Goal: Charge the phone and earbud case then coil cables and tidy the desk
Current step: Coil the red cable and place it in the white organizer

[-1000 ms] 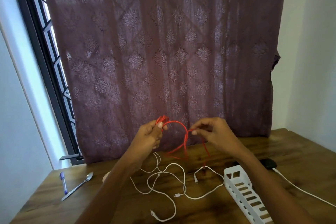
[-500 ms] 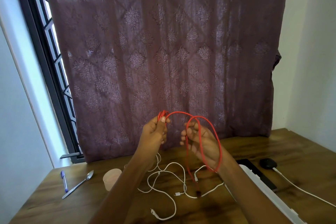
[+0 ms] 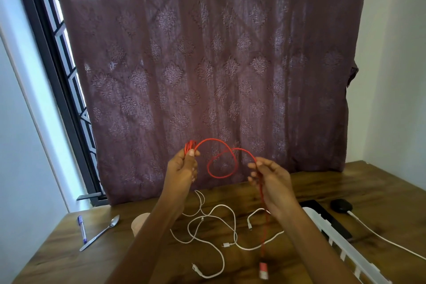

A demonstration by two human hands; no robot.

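Both hands [image 3: 182,169] [image 3: 273,181] pinching red cable [image 3: 221,168].

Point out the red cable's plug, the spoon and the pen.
red cable's plug [image 3: 263,270], head view, on the connector hanging at the cable's free end.
spoon [image 3: 99,234], head view, mid-handle.
pen [image 3: 82,229], head view, middle of the barrel.

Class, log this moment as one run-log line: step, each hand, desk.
step: coiling red cable | left hand: grips gathered loops | right hand: feeds loose end | wooden desk: white cables uncoiled
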